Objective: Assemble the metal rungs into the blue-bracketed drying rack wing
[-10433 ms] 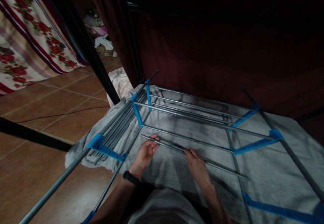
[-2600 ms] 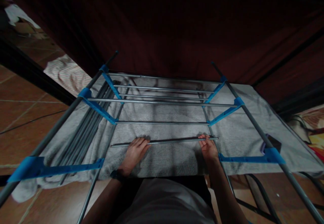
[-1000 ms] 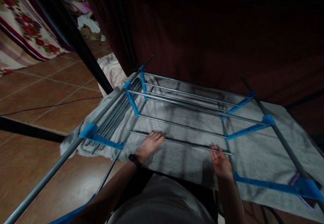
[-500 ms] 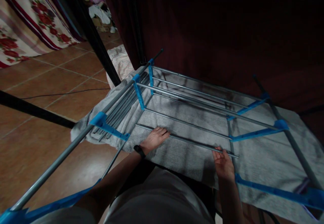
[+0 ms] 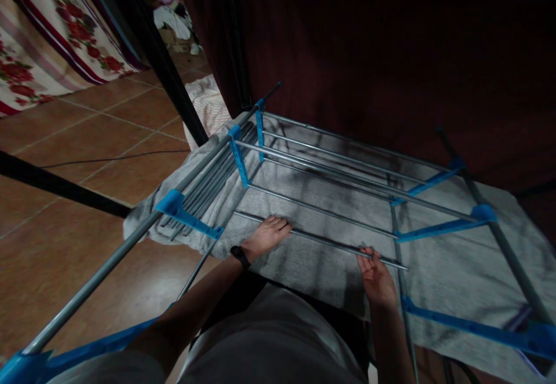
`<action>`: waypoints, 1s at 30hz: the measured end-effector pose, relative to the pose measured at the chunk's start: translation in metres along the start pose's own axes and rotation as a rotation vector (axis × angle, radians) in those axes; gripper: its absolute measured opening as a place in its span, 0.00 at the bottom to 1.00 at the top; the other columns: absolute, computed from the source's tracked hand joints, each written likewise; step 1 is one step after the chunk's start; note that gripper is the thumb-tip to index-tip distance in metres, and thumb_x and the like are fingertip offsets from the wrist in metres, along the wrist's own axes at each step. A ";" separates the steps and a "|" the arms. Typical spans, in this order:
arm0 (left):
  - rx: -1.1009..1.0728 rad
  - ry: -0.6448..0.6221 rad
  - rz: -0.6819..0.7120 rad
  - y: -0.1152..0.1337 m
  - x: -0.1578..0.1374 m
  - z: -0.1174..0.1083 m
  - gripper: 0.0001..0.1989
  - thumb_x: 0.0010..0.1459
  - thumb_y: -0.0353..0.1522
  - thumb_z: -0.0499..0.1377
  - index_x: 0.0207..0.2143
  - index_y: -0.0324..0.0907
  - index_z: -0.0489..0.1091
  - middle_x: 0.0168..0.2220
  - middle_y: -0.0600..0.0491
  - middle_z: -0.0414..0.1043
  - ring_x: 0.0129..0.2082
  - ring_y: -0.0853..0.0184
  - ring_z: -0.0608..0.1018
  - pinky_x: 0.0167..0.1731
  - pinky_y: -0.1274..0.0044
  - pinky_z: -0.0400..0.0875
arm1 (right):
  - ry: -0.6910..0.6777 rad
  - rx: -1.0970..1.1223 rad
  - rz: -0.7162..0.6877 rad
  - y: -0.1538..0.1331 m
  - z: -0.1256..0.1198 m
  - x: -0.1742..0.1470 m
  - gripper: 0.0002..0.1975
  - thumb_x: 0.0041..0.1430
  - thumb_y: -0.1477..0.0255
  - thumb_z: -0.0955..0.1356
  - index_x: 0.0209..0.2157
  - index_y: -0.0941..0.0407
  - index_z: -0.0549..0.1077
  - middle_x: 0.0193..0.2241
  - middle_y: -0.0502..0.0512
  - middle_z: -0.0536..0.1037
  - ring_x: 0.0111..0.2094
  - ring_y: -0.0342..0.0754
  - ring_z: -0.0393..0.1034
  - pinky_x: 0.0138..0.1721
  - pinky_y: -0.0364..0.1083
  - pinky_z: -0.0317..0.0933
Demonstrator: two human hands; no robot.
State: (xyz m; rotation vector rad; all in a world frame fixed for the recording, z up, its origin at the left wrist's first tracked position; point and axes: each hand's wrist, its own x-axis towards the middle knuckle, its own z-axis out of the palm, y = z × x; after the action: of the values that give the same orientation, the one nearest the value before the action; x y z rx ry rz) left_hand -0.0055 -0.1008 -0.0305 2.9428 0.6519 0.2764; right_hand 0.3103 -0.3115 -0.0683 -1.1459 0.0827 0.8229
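A thin grey metal rod (image 5: 325, 241) lies crosswise in front of me, just above the grey cloth. My left hand (image 5: 269, 234), with a dark band on its wrist, is closed over the rod left of its middle. Near the right end, my right hand (image 5: 377, 277) grips the same rod, palm up, with fingertips curled at it. Beyond it stands a partly built rack with grey tubes and blue plastic brackets (image 5: 447, 231). Several crossbars (image 5: 321, 205) span its two sides. The rod's right end lies close to the rack's lower right side tube.
Several loose grey rods (image 5: 212, 178) lie in a bundle on the grey cloth (image 5: 452, 280) at left. Black poles (image 5: 165, 77) rise beside the tiled floor (image 5: 108, 123), which a dark cable (image 5: 117, 157) crosses. A dark red curtain (image 5: 330, 54) hangs behind the rack.
My right hand has slid slightly left along the rod. My left hand and the rod stay nearly in place, and the rack stands as before.
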 end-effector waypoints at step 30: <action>0.018 0.134 -0.060 -0.017 0.004 0.005 0.17 0.71 0.31 0.48 0.55 0.42 0.73 0.43 0.44 0.79 0.44 0.53 0.78 0.49 0.62 0.67 | 0.097 0.195 -0.019 -0.007 0.030 0.006 0.05 0.56 0.69 0.74 0.35 0.51 0.76 0.36 0.53 0.84 0.44 0.48 0.80 0.50 0.49 0.74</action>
State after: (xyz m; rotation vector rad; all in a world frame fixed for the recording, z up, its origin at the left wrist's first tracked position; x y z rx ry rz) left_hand -0.0080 -0.0841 -0.0376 2.9346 0.7619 0.4675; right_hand 0.3089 -0.2847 -0.0522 -1.0003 0.2274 0.7257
